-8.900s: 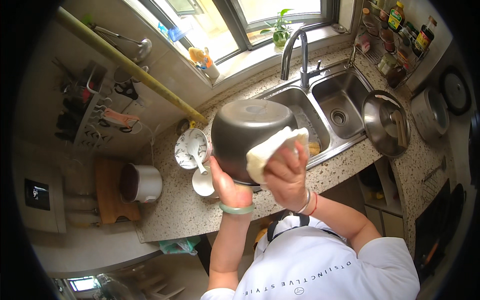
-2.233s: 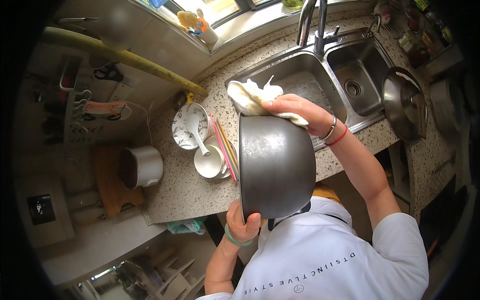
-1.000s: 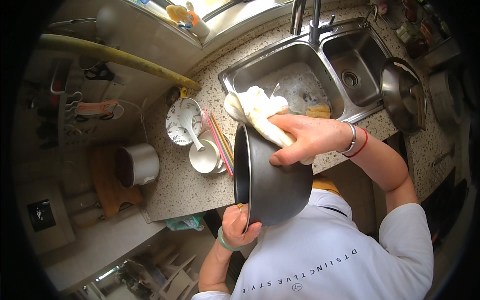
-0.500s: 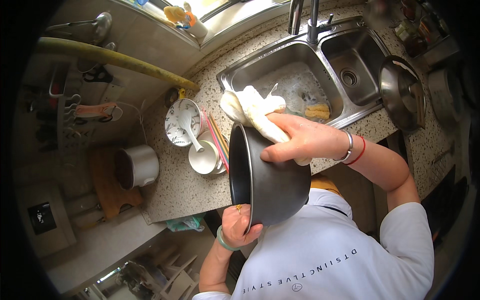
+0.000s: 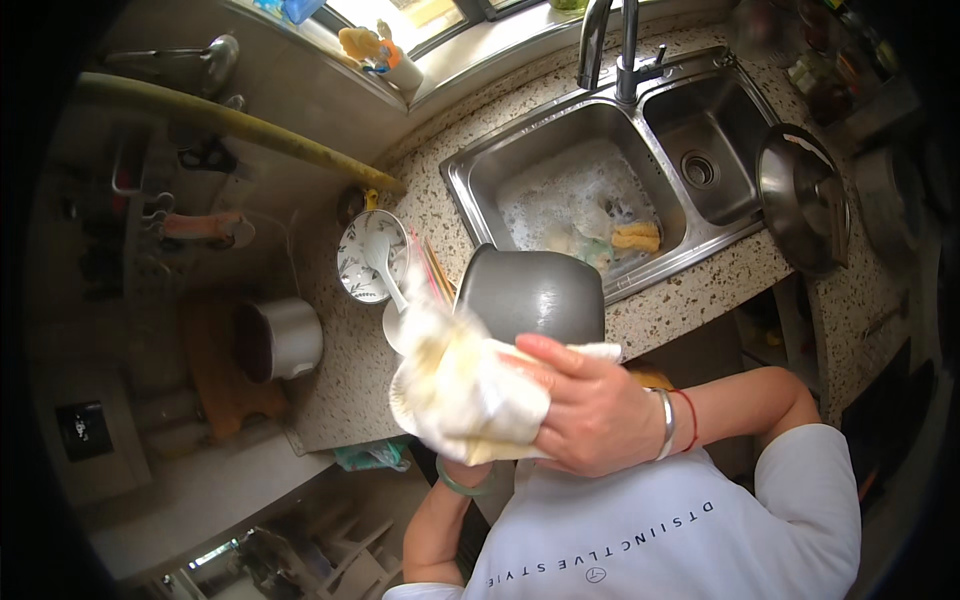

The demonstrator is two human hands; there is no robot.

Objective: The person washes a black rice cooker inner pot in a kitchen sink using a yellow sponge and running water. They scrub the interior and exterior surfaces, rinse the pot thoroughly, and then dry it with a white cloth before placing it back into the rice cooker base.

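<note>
A dark grey cooking pot (image 5: 535, 295) is held tilted in front of the counter's edge. Across its near side and rim lies a white and yellowish cloth (image 5: 460, 385), partly smeared by motion. My right hand (image 5: 590, 415) is closed on this cloth, pressing it to the pot. Below, my left hand (image 5: 467, 474) supports the pot at the rim; the cloth hides its fingers. Just left of the pot, a patterned bowl (image 5: 352, 262) holds a white spoon (image 5: 383, 265), beside several coloured chopsticks (image 5: 434, 268) and a small white bowl (image 5: 392, 325) mostly covered by the cloth.
Beyond the pot is a double steel sink (image 5: 675, 215) with suds and a yellow sponge (image 5: 636, 237) under a tap (image 5: 626, 75). A pot lid (image 5: 800, 200) leans at its right. On the left stand a silver pot (image 5: 290, 338) and a wooden board (image 5: 215, 365).
My right hand has swept the cloth from the pot's far outer side toward me and left, over the rim. The pot's opening has turned toward me, and the cloth now covers my left fingers.
</note>
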